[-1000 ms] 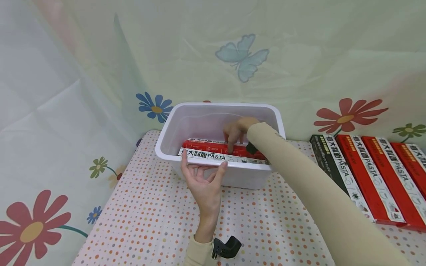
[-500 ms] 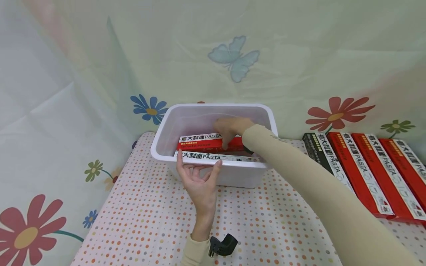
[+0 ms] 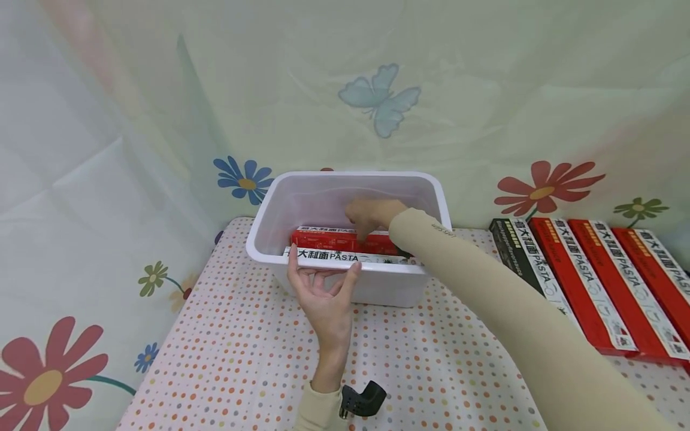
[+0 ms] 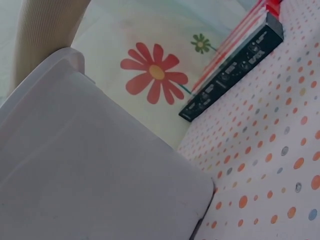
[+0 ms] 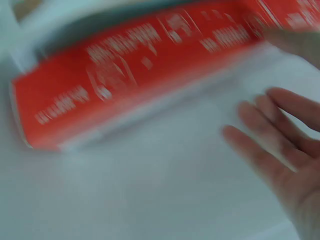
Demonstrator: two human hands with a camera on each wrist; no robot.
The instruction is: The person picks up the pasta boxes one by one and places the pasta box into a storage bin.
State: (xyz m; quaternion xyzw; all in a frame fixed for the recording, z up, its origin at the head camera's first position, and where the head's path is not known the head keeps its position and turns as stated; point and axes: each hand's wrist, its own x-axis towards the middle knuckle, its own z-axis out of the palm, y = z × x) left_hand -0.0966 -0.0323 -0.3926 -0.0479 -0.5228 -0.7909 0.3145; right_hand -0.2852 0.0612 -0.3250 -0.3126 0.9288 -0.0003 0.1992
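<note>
A white plastic bin (image 3: 345, 175) stands against the back cloth. My left hand (image 3: 325, 305) grips its front rim, with index finger and thumb at the rim and the other fingers below it. Just inside the front wall lies a pasta box (image 3: 318, 255), its white printed edge upward. Behind it is a red pasta box (image 3: 323, 240), standing on edge. My right hand (image 3: 374, 214) reaches into the bin. In the right wrist view its fingers (image 5: 265, 155) are spread apart from the red box, while the thumb (image 5: 295, 44) is at the box's face.
To the right, a black pasta box (image 3: 530, 257) and several red pasta boxes (image 3: 582, 281) lie side by side on the dotted tablecloth (image 3: 248, 359). A floral cloth (image 3: 463, 131) hangs behind the bin.
The red box in the bin leaned back half a second ago, showing its broad face; now it stands more upright near the front box. My left hand stays on the rim.
</note>
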